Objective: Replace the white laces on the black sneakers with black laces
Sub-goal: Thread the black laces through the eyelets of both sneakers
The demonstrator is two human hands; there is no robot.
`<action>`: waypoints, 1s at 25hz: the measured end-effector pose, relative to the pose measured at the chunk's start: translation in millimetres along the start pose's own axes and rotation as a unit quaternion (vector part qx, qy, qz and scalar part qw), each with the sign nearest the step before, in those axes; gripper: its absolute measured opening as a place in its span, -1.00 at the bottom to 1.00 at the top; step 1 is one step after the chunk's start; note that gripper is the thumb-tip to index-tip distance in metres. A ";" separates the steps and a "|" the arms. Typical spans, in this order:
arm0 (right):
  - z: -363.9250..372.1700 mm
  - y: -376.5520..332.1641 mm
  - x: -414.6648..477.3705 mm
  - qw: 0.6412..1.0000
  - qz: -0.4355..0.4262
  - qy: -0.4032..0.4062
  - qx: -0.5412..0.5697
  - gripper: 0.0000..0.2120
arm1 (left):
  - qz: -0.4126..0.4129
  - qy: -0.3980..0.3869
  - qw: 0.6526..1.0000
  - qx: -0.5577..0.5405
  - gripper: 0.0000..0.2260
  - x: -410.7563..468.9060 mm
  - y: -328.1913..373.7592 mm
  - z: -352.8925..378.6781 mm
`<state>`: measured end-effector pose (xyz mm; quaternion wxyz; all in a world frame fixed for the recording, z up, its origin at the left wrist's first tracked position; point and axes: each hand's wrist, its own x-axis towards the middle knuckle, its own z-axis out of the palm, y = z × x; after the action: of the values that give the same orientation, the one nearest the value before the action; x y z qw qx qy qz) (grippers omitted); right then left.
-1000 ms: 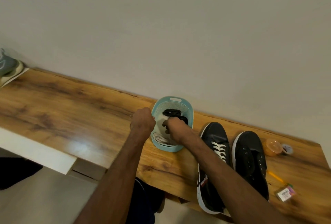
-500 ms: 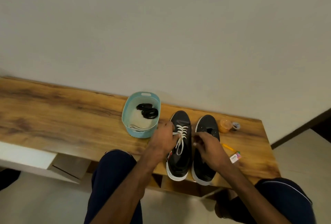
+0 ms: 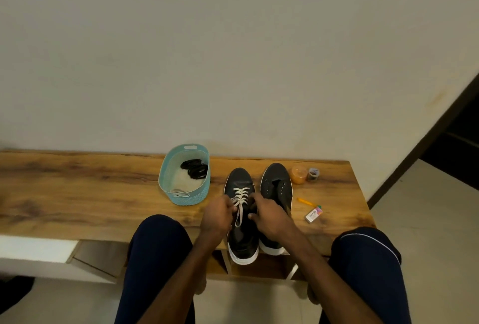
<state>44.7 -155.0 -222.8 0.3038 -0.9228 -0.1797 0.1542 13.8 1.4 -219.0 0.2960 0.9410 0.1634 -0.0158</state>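
Fingers (image 3: 231, 203) of the left hand (image 3: 217, 216) pinched the white lace (image 3: 241, 194) near its top crossings, likely to loosen it. The right hand (image 3: 270, 217) gripped the collar of the laced shoe (image 3: 238, 181), apparently steadying it. That shoe lay on the counter (image 3: 77, 189), heel overhanging the near edge, toe toward the wall, long axis running straight away from the person. Black laces (image 3: 195, 168) sat in the basket (image 3: 190, 198) nearby.

Dim, warm, even indoor light.
The wall (image 3: 233, 51) shades darker toward the corners, the bench (image 3: 77, 189) bows from wide-lens distortion, shadows are faint, and the black sneakers (image 3: 239, 178) lose detail, slightly soft.
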 end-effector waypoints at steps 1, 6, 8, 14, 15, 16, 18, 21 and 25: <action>-1.2 0.1 -2.4 1.000 0.000 -0.003 -0.005 -0.53 | 0.009 0.011 1.000 -0.001 -0.89 -5.4 -0.1 -2.2; 6.3 -7.0 -11.7 0.998 -0.019 0.006 -0.054 -0.48 | 0.082 0.065 0.974 -0.201 -0.92 -21.0 12.7 -37.2; 9.0 -8.5 -11.0 0.997 -0.019 0.011 -0.070 -0.50 | 0.098 0.050 0.888 -0.446 -0.91 -24.2 17.4 -60.5; 20.4 -11.7 -2.8 0.993 -0.020 0.041 -0.104 -0.62 | 0.023 0.050 0.686 -0.726 -0.74 -26.4 -16.7 -100.2; 23.0 -13.9 -0.5 0.993 -0.021 0.053 -0.103 -0.65 | 0.005 0.034 0.728 -0.685 -0.69 -26.6 -16.7 -94.3; 25.5 -15.4 1.4 0.992 -0.022 0.066 -0.101 -0.68 | -0.014 0.024 0.781 -0.624 -0.68 -26.4 -13.6 -85.1; 29.4 -16.7 5.1 0.993 -0.018 0.096 -0.073 -0.79 | -0.029 0.036 0.878 -0.477 -0.81 -26.4 -7.1 -64.5; 30.2 -13.1 10.9 0.994 0.013 0.112 0.013 -0.95 | 0.001 0.001 0.983 -0.183 -0.87 -23.1 -9.2 -36.0; 27.8 -8.3 20.3 0.996 0.085 0.009 -0.029 -0.74 | 0.030 -0.068 0.997 -0.007 -0.62 -20.4 -10.5 -3.2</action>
<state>49.8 -126.1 -242.6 0.2647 -0.9445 -0.1023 0.1659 -9.0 5.3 -219.5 0.3129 0.9403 0.1147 -0.0696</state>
